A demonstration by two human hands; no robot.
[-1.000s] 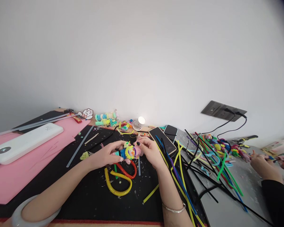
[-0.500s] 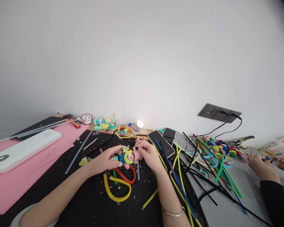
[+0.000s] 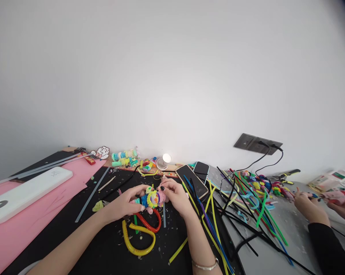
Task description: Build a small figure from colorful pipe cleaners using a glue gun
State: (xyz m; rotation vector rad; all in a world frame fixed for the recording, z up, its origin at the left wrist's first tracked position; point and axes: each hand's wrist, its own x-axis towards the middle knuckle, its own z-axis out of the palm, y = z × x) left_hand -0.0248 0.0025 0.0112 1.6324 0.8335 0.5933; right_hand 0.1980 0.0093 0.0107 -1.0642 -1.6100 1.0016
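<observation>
Between my hands is a small fuzzy pipe-cleaner doll (image 3: 153, 199) with a yellow ruff round its face, a blue section on the left and pink on the right. My left hand (image 3: 125, 203) grips its blue end between thumb and fingers. My right hand (image 3: 176, 196) is closed on the pink end, thumb and fingertips pinching there. Just below the doll lie a yellow curved loop (image 3: 138, 252) and a red one (image 3: 158, 225), which look like scissor handles. A crumpled yellow-green piece (image 3: 98, 206) sits beside my left wrist.
Loose pipe cleaners (image 3: 215, 229) spread to my right beside two phones (image 3: 192, 182). A lit round lamp (image 3: 164, 161) stands by the wall. Pink sheets (image 3: 46, 221) and a white power bank (image 3: 31, 194) are at left. Far right, another person's hands (image 3: 310, 208) work near pliers (image 3: 287, 175).
The whole view has shifted, so the table appears a little lower and further left. Both my hands keep hold of the doll, with only slight finger movement.
</observation>
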